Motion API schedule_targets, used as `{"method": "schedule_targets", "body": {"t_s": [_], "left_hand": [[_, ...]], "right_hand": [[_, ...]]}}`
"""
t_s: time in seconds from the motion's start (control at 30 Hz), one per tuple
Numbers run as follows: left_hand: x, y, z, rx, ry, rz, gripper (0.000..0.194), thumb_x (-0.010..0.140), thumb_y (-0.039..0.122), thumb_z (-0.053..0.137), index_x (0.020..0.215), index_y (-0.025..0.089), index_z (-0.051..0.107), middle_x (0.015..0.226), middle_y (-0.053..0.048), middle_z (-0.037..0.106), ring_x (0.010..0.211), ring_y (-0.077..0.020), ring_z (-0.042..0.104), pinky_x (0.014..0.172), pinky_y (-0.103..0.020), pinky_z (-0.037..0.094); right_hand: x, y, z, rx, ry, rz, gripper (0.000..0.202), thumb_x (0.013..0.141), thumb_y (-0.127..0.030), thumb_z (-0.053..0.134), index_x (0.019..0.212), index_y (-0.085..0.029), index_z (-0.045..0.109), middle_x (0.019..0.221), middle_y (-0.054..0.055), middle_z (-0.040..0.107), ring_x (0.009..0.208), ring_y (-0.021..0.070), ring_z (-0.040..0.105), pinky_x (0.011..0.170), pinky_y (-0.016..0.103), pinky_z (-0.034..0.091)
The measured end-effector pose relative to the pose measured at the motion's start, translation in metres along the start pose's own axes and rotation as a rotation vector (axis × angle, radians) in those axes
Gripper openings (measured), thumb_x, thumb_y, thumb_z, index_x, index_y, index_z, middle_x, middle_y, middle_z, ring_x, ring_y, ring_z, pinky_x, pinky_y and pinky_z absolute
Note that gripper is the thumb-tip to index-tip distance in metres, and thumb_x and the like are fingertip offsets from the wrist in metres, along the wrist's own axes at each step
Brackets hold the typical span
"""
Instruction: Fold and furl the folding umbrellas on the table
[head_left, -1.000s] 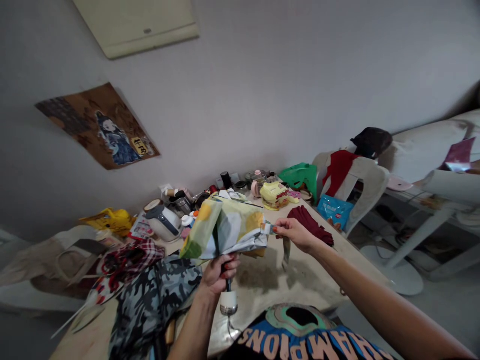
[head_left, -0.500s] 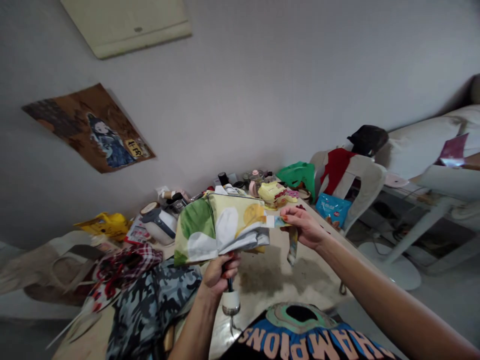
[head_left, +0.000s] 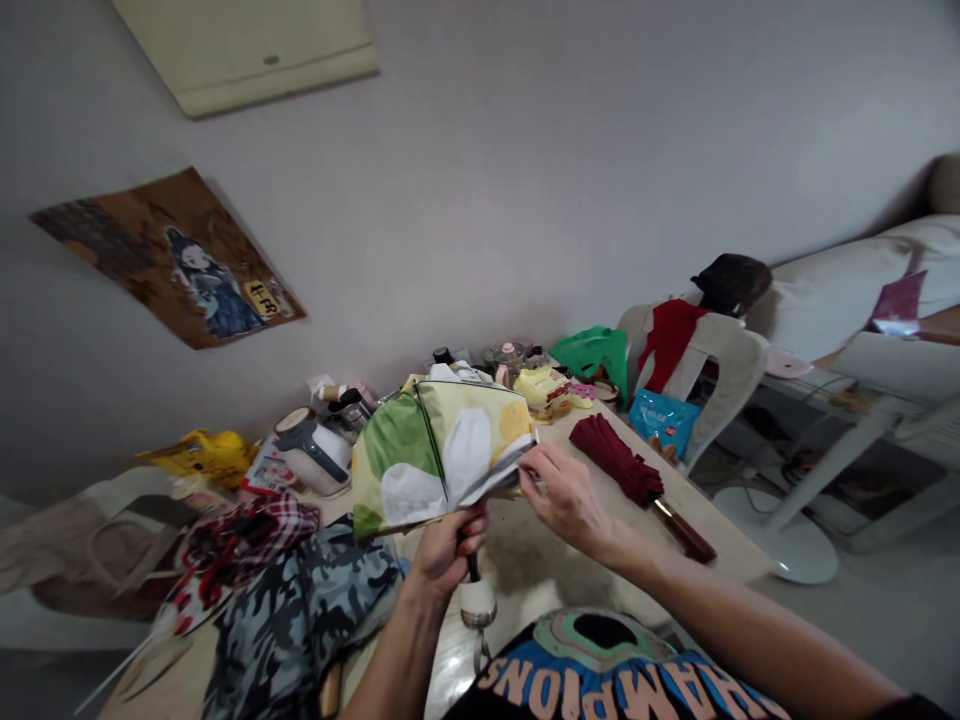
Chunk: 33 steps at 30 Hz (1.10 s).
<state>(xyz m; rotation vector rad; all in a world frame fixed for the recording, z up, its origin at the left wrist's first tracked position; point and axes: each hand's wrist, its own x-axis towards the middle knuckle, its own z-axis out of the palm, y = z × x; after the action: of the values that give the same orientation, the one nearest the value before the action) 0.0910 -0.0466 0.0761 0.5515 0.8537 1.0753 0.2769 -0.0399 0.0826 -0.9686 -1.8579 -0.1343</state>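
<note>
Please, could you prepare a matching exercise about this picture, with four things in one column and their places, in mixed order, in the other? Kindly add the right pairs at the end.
Things:
1. patterned umbrella
2. maroon umbrella
3. red cloth
4. brown poster

Places:
A. draped over the chair
B. on the wall
C. in the left hand
D. lying on the table

Right pairs: 1-C, 2-D, 3-A, 4-B

A patterned umbrella in green, pale yellow, white and grey is held above the bench. Its canopy is loosely folded, with creased panels fanned out sideways. The white handle, finished with a silvery end, is pointed downward below the canopy.
</note>
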Motion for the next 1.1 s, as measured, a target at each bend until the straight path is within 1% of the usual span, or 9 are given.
{"method": "schedule_targets", "body": {"t_s": [0.1,0.17,0.33,0.43,0.5,0.67,0.87,1.03,1.1], "left_hand": [[-0.002,0.005,0.003,-0.051,-0.012,0.015,0.041,0.048,0.012,0.080,0.075,0.013,0.049,0.058,0.009,0.034,0.044,0.0021,0.026,0.038,-0.009,0.004],[-0.004,0.008,0.004,-0.089,-0.024,0.029,0.039,0.051,0.010,0.078,0.077,0.014,0.049,0.059,0.009,0.033,0.043,0.0020,0.024,0.038,-0.010,0.003],[-0.005,0.007,0.005,-0.034,0.002,0.075,0.038,0.050,0.013,0.078,0.070,0.014,0.046,0.057,0.010,0.031,0.044,0.0011,0.023,0.038,-0.012,0.004],[-0.006,0.000,0.010,0.054,0.036,0.101,0.044,0.045,0.019,0.082,0.061,0.016,0.041,0.052,0.011,0.028,0.044,0.0006,0.023,0.039,-0.012,0.007],[-0.006,-0.003,0.014,0.086,0.053,0.103,0.045,0.044,0.023,0.082,0.060,0.017,0.040,0.050,0.011,0.026,0.043,0.0002,0.022,0.039,-0.013,0.008],[-0.004,-0.005,0.018,0.061,0.141,0.191,0.047,0.041,0.024,0.082,0.060,0.018,0.039,0.048,0.011,0.029,0.043,-0.0005,0.024,0.040,-0.015,0.008],[-0.003,-0.008,0.013,0.050,0.163,0.222,0.046,0.043,0.024,0.083,0.064,0.017,0.042,0.049,0.010,0.030,0.043,-0.0006,0.025,0.041,-0.015,0.008],[-0.004,-0.013,0.009,0.078,0.131,0.175,0.047,0.042,0.021,0.083,0.058,0.017,0.039,0.048,0.011,0.029,0.042,-0.0003,0.025,0.042,-0.016,0.007],[-0.004,-0.016,0.008,0.095,0.123,0.146,0.047,0.044,0.022,0.083,0.057,0.018,0.038,0.047,0.010,0.029,0.042,-0.0004,0.025,0.042,-0.016,0.007]], "right_hand": [[-0.012,0.000,0.001,-0.062,-0.084,-0.053,0.017,0.089,-0.012,0.046,0.079,-0.020,0.058,0.072,0.005,0.061,0.068,0.0158,0.055,0.061,0.026,0.039],[-0.018,0.002,-0.002,-0.017,-0.127,0.013,0.017,0.086,-0.012,0.047,0.077,-0.020,0.058,0.070,0.004,0.061,0.065,0.0157,0.054,0.060,0.027,0.037],[-0.006,0.001,-0.005,0.436,-0.134,0.543,0.007,0.080,-0.026,0.056,0.075,-0.020,0.057,0.067,0.002,0.059,0.058,0.0138,0.053,0.054,0.026,0.040],[0.010,-0.002,0.001,0.762,-0.216,0.913,0.021,0.075,-0.039,0.059,0.074,-0.018,0.058,0.060,0.000,0.056,0.051,0.0129,0.051,0.044,0.024,0.036],[0.015,-0.005,0.005,0.874,-0.222,1.032,0.019,0.071,-0.036,0.059,0.068,-0.018,0.057,0.054,-0.001,0.053,0.046,0.0104,0.045,0.041,0.022,0.031],[0.007,-0.014,0.006,1.005,-0.049,1.124,0.011,0.063,-0.028,0.059,0.065,-0.019,0.053,0.047,-0.005,0.049,0.042,0.0073,0.038,0.041,0.020,0.027],[0.003,-0.020,-0.006,1.080,0.121,1.060,0.019,0.060,-0.026,0.069,0.071,-0.019,0.055,0.058,-0.005,0.053,0.045,0.0067,0.041,0.043,0.020,0.032],[0.012,-0.014,-0.007,1.413,0.031,1.298,0.024,0.058,-0.029,0.075,0.073,-0.019,0.058,0.066,-0.003,0.059,0.054,0.0087,0.050,0.045,0.019,0.037],[0.016,-0.012,-0.007,1.473,0.006,1.275,0.027,0.056,-0.028,0.078,0.076,-0.019,0.062,0.069,-0.001,0.063,0.059,0.0111,0.054,0.051,0.021,0.043]]}}
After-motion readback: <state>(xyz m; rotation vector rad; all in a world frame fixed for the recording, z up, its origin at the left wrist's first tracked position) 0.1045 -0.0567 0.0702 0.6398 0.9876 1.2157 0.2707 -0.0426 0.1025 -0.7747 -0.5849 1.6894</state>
